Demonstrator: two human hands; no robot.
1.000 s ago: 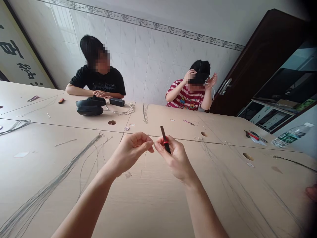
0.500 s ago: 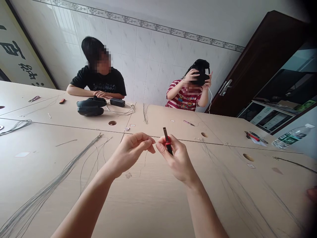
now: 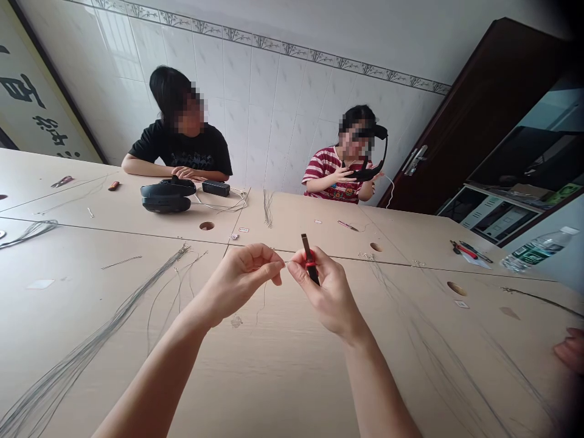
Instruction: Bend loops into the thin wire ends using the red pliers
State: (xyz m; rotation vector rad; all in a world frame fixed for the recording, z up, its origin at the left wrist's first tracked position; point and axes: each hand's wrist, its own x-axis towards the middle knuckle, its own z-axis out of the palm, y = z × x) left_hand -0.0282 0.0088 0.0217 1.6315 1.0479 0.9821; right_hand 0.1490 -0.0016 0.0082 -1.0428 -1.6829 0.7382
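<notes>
Near the middle of the view, my left hand (image 3: 244, 277) is closed in a pinch on a thin thread (image 3: 264, 298), whose loose end hangs below the fingers. My right hand (image 3: 323, 292) is closed just beside it, thumb and forefinger at the same thread, fingertips almost meeting the left ones. A small black-and-red tool (image 3: 311, 264), apparently thread snips, is held in that hand with its metal tip pointing up and away. What exactly is between the fingertips is too small to make out. Left of my hands lies a bundle of grey cords (image 3: 123, 316) with small metal ends.
More cords (image 3: 420, 316) lie at the right. A black headset (image 3: 166, 196) sits across the table (image 3: 283, 377) before a person in black (image 3: 182, 146). Another person in stripes (image 3: 335, 167) holds a headset. A water bottle (image 3: 538, 250) and pliers (image 3: 464, 249) are far right.
My left hand has shifted slightly, and the hanging thread has swung a little left. The striped-shirt person has lowered the headset from the face. A hand at the right edge shows more.
</notes>
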